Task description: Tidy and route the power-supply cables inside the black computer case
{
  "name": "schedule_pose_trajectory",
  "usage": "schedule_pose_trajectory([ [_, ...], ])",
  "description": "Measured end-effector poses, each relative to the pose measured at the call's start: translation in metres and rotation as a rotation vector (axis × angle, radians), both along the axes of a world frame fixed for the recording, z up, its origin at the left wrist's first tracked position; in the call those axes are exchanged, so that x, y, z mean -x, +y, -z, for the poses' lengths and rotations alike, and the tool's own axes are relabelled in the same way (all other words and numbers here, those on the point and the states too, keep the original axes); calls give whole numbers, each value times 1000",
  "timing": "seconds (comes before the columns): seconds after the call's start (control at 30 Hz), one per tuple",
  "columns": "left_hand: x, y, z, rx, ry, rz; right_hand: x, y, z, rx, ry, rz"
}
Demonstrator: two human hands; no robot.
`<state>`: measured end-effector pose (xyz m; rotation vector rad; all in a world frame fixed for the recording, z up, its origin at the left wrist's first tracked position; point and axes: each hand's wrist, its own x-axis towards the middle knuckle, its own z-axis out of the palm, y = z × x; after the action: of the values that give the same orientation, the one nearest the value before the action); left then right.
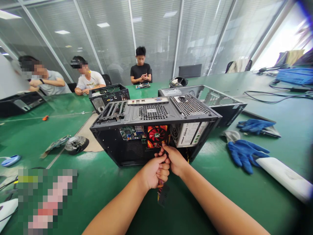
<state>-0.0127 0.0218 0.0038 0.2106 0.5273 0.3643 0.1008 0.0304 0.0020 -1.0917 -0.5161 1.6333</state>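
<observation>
A black computer case (107,143) lies before me with its side open and its rear panel facing up. Inside it are a green motherboard (129,133), a red and black CPU fan (156,134) and a power supply (192,134) with a white label. My left hand (157,171) is closed around a bundle of coloured power cables (160,186), whose lower end hangs beneath the fist. Just right of it, my right hand (176,159) has its fingers pinched together near the fan's lower edge, at the cables' upper part; its fingertips are partly hidden.
Behind stand another open case (225,114) and a smaller black case (110,94). Blue gloves (244,151) and a white bar-shaped object (286,178) lie at right. A round metal heatsink (76,144) sits at left on the green table (97,202). Several people sit across.
</observation>
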Motion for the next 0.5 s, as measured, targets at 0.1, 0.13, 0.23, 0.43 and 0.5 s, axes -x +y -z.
schedule_pose_trajectory([
  [0.1,-3,-1,-1,-41,87,-19,0,0,0,9,-40,4],
  [0.13,-3,-1,-1,-47,101,-21,0,0,1,6,-46,4],
  [0.23,-3,-1,0,-33,79,-16,0,0,0,-3,-18,4],
  [0.43,-1,0,0,-2,5,-10,1,-1,-4,14,-7,11],
  [0.5,-3,-1,0,-26,48,-14,1,-1,-5,13,-18,13],
])
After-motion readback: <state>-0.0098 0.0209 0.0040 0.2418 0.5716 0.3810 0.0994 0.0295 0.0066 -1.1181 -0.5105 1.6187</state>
